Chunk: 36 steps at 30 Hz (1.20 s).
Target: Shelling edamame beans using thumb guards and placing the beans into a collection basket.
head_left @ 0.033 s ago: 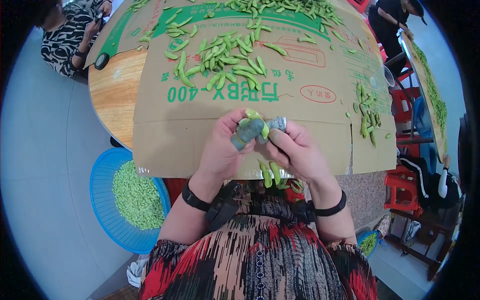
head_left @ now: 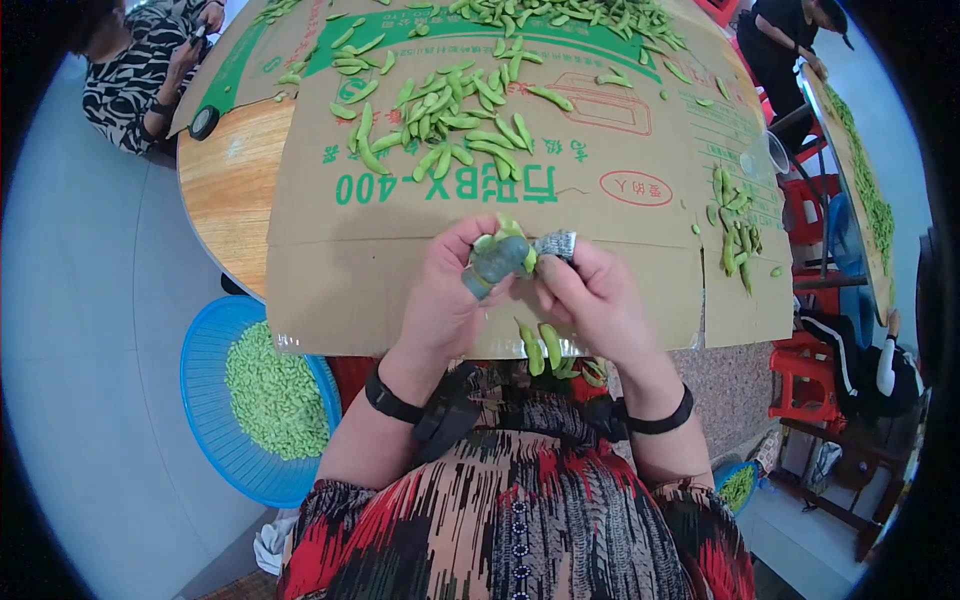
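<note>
Over the near part of the cardboard, my left hand [head_left: 440, 290] is closed on a green soybean pod [head_left: 508, 226], its thumb in a grey-green cover [head_left: 500, 258] pressed on top. My right hand [head_left: 600, 305] pinches the pod's near end from the right; a grey patterned wrap [head_left: 555, 245] covers its index finger. The pod's middle is partly hidden by the thumb and fingers. Below my hands, a few loose pods [head_left: 552, 345] lie at the table's front edge. Whole pods [head_left: 440, 115] form a loose pile farther away on the cardboard.
A blue basket [head_left: 195, 400] of shelled beans stands at the left, below the table. More pods [head_left: 735, 230] lie on the right. Another person in a patterned top [head_left: 125, 90] sits at far left. Red stools [head_left: 805, 385] and a second table [head_left: 850, 170] with greens are at right.
The pod has turned slightly between my fingers, and less of it shows beside the left thumb. Both hands have shifted only a little.
</note>
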### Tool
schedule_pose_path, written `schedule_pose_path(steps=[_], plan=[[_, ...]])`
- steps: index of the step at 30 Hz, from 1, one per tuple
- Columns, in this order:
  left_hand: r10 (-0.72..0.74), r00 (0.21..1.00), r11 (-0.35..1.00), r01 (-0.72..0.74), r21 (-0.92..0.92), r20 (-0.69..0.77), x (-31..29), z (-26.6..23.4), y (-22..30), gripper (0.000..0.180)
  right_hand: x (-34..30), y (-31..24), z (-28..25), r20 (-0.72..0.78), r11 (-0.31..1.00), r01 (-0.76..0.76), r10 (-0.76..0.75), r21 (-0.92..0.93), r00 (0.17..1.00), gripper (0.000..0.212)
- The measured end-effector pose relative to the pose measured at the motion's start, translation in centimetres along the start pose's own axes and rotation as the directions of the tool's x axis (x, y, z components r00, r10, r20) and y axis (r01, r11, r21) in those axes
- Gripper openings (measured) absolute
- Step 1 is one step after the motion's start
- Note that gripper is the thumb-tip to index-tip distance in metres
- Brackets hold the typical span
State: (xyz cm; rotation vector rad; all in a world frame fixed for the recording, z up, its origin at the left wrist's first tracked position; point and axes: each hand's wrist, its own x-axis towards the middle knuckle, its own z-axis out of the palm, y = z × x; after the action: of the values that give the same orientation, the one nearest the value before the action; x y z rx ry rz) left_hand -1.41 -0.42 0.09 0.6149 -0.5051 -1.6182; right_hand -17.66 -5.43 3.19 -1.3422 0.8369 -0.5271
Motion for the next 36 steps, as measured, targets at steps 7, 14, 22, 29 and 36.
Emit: schedule_pose_path(steps=[7,14,22,29,36], plan=[[0.335,0.926,0.758,-0.153,0.634,-0.176,-0.1,0.7,-1.0,0.014,-0.2,-0.2,1.1,-0.09,0.651,0.241,-0.432,-0.72,0.897,0.012],[0.285,0.952,0.754,-0.154,0.638,-0.108,-0.1,1.0,-0.9,0.013,0.4,0.6,-0.6,-0.002,0.955,-0.112,0.117,0.273,0.993,0.021],[0.156,0.984,0.956,-0.13,0.262,-0.084,0.2,-0.1,-1.2,0.02,0.7,1.0,0.9,-0.209,0.969,0.134,-0.178,-0.21,0.961,0.019],[0.369,0.914,0.866,-0.272,0.42,-0.17,-0.5,0.8,-0.3,0.022,1.4,-0.2,1.0,-0.12,0.997,0.032,-0.04,-0.065,0.992,0.015],[0.465,0.801,0.875,-0.351,0.333,-0.377,-4.0,-2.8,4.9,0.028,0.5,-3.0,-0.7,0.516,0.819,0.349,-0.077,-0.455,0.853,0.018]])
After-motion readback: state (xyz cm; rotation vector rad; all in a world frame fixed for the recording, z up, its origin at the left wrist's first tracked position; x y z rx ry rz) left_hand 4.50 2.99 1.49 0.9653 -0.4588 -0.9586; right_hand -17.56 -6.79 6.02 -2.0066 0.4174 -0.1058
